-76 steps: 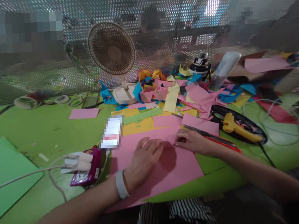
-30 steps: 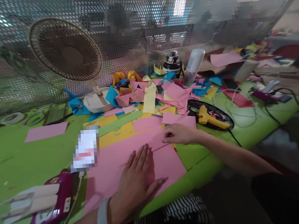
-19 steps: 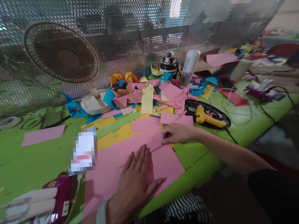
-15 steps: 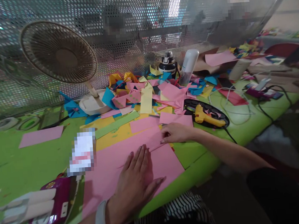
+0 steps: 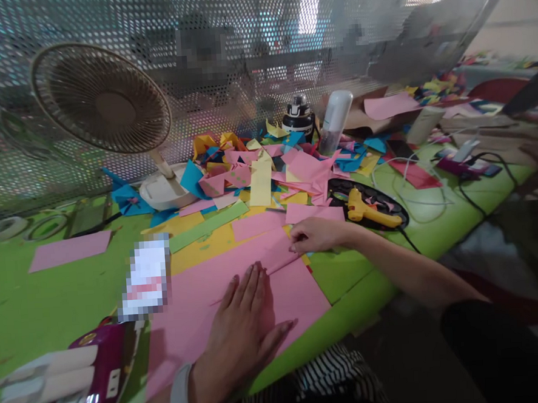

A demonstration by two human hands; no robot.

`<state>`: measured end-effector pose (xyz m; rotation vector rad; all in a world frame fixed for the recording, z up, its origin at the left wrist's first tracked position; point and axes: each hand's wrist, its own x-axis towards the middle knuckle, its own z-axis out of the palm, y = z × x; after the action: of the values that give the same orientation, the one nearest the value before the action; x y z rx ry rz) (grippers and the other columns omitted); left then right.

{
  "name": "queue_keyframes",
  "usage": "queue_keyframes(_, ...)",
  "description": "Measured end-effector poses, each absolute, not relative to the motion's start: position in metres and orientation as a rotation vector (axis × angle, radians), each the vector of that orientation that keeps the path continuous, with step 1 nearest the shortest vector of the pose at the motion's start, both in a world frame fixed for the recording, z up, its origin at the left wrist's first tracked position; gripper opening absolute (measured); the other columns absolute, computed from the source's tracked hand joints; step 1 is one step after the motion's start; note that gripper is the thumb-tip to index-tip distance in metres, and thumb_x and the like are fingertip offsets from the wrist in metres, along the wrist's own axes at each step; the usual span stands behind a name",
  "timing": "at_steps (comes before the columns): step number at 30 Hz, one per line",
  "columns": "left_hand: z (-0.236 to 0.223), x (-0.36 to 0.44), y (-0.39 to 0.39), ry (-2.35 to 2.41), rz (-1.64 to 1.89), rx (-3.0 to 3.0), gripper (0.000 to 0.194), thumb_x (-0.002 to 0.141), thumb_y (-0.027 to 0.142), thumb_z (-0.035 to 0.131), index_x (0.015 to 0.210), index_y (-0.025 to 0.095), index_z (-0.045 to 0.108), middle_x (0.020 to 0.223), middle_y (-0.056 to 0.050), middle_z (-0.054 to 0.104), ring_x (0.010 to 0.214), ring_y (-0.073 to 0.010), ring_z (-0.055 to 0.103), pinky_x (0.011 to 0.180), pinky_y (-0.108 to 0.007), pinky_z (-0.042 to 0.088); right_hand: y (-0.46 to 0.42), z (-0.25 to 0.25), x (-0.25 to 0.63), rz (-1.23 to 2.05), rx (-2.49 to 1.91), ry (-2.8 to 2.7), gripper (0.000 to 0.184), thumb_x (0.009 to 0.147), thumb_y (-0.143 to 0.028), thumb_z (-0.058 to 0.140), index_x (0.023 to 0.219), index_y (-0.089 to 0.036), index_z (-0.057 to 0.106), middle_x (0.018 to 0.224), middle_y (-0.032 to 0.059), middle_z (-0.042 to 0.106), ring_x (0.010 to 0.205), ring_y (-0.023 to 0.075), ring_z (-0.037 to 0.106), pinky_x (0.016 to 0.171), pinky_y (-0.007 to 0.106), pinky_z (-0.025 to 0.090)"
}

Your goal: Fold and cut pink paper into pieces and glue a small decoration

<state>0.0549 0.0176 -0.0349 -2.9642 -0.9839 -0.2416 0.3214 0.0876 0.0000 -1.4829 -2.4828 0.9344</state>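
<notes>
A large sheet of pink paper [image 5: 189, 316] lies on the green table in front of me. My left hand [image 5: 240, 319] rests flat on it, fingers stretched and thumb apart, with a pale band on the wrist. Beyond and to the right, my right hand [image 5: 314, 234] has its fingers closed at the far right part of the sheet, pinching the paper. Between the two hands a raised edge or fold runs across the pink surface. What exactly lies inside the right fingertips is partly hidden.
A yellow glue gun [image 5: 372, 210] lies on a black tray [image 5: 401, 211]. Behind are heaped paper scraps [image 5: 303, 169], a fan [image 5: 112, 104], a black bottle [image 5: 299, 117] and a white bottle [image 5: 337, 118]. A blurred-out phone-like object [image 5: 146, 279] and a purple device [image 5: 101, 370] stand left.
My right hand has curled a little more, and the paper edge beside it looks slightly more lifted. My left hand stays in place on the sheet. The view has shifted slightly.
</notes>
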Motion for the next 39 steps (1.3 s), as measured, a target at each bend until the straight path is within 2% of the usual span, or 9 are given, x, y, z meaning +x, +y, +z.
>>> queue_keyframes(7, -0.0357, 0.0541, 0.0173, -0.979, -0.238, -2.964, 0.083, 0.086, 0.066, 0.034, 0.144, 0.009, 0.022, 0.149, -0.017, 0.024, 0.137, -0.0301, 0.023, 0.110, -0.047, 0.021, 0.0874, 0.0039, 0.3240, 1.065, -1.427, -2.476, 0.021, 0.078, -0.035, 0.062, 0.074, -0.014, 0.063, 0.065, -0.0008, 0.058, 0.060, 0.0107, 0.050, 0.053, 0.020, 0.031)
queue_keyframes(27, -0.0304, 0.0553, 0.0138, -1.022, -0.193, -2.970, 0.085, 0.086, 0.066, 0.033, 0.146, 0.010, 0.013, 0.152, -0.015, 0.017, 0.139, -0.0283, 0.018, 0.110, -0.046, 0.021, 0.0839, -0.0026, 0.3209, 0.874, -1.560, -2.539, 0.021, 0.077, -0.037, 0.061, 0.075, -0.017, 0.065, 0.071, 0.0017, 0.063, 0.065, 0.0136, 0.052, 0.055, 0.023, 0.030)
queue_keyframes(33, -0.0302, 0.0553, 0.0126, -1.035, -0.184, -2.995, 0.083, 0.087, 0.065, 0.032, 0.147, 0.011, 0.010, 0.152, -0.015, 0.015, 0.139, -0.0283, 0.015, 0.111, -0.047, 0.019, 0.0839, -0.0039, 0.3229, 0.893, -1.540, -2.577, 0.024, 0.077, -0.039, 0.060, 0.070, -0.016, 0.062, 0.066, 0.0006, 0.059, 0.060, 0.0124, 0.049, 0.053, 0.023, 0.028)
queue_keyframes(39, -0.0284, 0.0560, 0.0108, -1.051, -0.160, -2.980, 0.084, 0.087, 0.067, 0.029, 0.146, 0.010, 0.012, 0.151, -0.016, 0.017, 0.139, -0.0282, 0.015, 0.111, -0.045, 0.017, 0.0832, -0.0014, 0.3213, 0.911, -1.533, -2.589, 0.022, 0.078, -0.036, 0.059, 0.070, -0.016, 0.061, 0.066, 0.0004, 0.057, 0.061, 0.0124, 0.048, 0.054, 0.023, 0.028)
